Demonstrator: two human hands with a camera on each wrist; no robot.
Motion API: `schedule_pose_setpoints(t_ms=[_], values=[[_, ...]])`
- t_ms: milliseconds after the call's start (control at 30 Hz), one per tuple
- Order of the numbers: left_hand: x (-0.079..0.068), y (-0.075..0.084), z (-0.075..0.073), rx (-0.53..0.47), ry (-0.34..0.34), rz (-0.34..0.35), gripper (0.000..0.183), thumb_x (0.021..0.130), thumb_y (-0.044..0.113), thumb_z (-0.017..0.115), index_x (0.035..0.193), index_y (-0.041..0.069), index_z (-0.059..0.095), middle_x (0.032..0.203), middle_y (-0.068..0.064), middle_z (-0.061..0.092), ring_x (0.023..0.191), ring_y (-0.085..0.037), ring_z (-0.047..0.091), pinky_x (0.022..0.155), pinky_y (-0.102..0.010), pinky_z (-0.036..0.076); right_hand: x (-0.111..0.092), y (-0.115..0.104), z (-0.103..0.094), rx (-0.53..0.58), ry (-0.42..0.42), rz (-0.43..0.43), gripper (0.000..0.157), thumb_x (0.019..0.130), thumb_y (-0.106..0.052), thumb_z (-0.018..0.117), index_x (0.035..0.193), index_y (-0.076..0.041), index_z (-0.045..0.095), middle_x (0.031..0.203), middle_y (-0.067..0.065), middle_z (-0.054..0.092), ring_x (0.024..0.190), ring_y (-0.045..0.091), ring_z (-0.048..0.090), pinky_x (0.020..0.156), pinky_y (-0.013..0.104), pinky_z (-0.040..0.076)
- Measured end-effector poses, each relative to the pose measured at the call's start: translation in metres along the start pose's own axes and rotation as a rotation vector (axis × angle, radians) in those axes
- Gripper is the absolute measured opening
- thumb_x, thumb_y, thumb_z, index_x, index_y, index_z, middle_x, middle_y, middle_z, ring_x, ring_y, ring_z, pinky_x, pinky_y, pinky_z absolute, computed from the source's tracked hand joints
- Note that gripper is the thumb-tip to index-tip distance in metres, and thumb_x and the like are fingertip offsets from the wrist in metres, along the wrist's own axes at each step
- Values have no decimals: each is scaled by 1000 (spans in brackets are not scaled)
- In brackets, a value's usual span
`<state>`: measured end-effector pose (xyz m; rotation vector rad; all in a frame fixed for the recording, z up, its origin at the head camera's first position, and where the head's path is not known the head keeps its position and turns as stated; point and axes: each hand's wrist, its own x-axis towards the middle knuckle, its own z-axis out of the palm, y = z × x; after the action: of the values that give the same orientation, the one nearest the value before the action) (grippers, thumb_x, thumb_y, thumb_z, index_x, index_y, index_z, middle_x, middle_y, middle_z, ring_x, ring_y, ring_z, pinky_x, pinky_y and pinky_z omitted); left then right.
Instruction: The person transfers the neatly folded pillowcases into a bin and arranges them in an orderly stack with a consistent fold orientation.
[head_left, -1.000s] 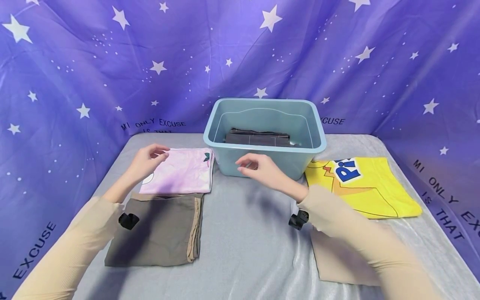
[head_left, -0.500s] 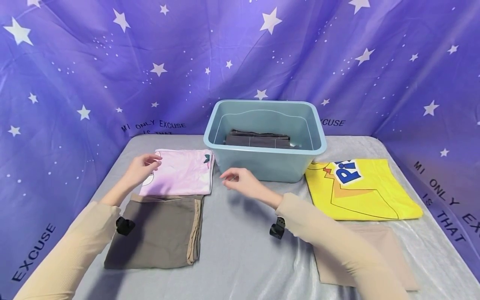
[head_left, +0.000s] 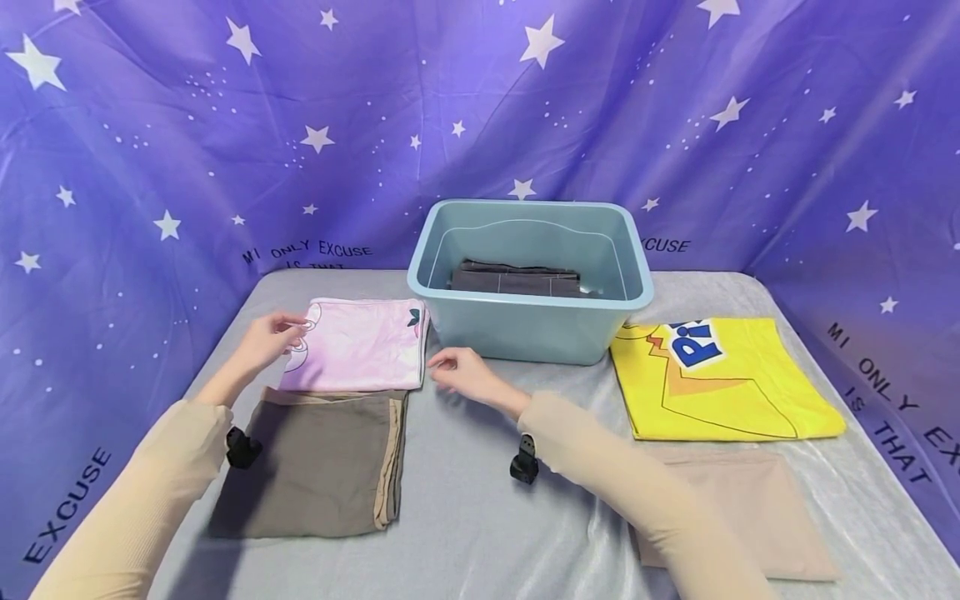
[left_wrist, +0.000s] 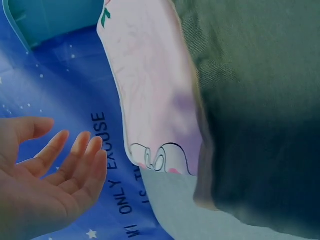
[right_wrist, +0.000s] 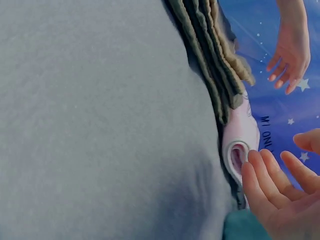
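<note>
A folded pink cloth (head_left: 360,346) with a printed cartoon pattern lies at the left of the table. My left hand (head_left: 262,346) hovers by its left edge, fingers loosely bent and holding nothing. In the left wrist view that hand (left_wrist: 55,175) appears apart from the cloth. My right hand (head_left: 471,375) is close to the right edge, where the right wrist view shows rolled layers of the pink cloth (right_wrist: 240,132). Those fingers (right_wrist: 262,175) are nearly straight and grip nothing; whether they touch the cloth I cannot tell.
A folded grey-brown cloth (head_left: 322,467) lies in front of the pink one. Behind my right hand stands a blue-green bin (head_left: 525,329) containing dark folded fabric (head_left: 517,281). On the right are a yellow printed cloth (head_left: 720,392) and a beige cloth (head_left: 757,517). A starry purple curtain (head_left: 480,83) surrounds the table.
My right hand has moved left and down from before the bin to the pink cloth's right edge. My left hand has shifted left and slightly down, off the cloth's upper part. The cloths lie unmoved.
</note>
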<state>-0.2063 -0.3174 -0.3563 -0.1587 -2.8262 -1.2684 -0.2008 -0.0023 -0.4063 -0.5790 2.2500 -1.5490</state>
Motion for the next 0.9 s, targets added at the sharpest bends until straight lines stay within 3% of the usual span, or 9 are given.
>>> schedule_pose_setpoints(t_ms=[267,500,667,800,900], values=[[3,-11,-1,-67,-19,-71,35,89,8,45,111,-19,46,94,-24,59,63,0,54,55,-18,48,10,9,12,58,50,88,25,84,-5,53,108,4,57,86,21,62,78,32,61,63,34,52],[9,-23,-3,-73,-43,-122,35,88,6,44,113,-19,45,90,-22,60,63,-2,56,59,-22,50,16,10,14,147,68,146,30,86,-5,52,113,9,52,96,27,59,85,38,59,68,37,52],[12,-29,-4,-79,-49,-154,36,89,7,44,113,-19,44,89,-21,61,62,-2,56,61,-25,51,20,14,18,162,138,161,31,86,-9,54,113,5,53,95,21,62,83,29,62,68,33,52],[14,-32,-5,-87,-50,-182,37,89,8,43,114,-19,43,85,-13,62,60,1,55,59,-22,50,60,76,31,192,174,106,37,83,-23,59,112,1,55,87,13,64,72,19,63,59,30,52],[15,-33,-5,-98,-58,-205,37,89,8,44,116,-19,42,82,-7,61,60,1,54,58,-19,49,93,122,42,237,186,114,42,83,-28,59,114,0,53,88,11,64,72,18,63,59,30,52]])
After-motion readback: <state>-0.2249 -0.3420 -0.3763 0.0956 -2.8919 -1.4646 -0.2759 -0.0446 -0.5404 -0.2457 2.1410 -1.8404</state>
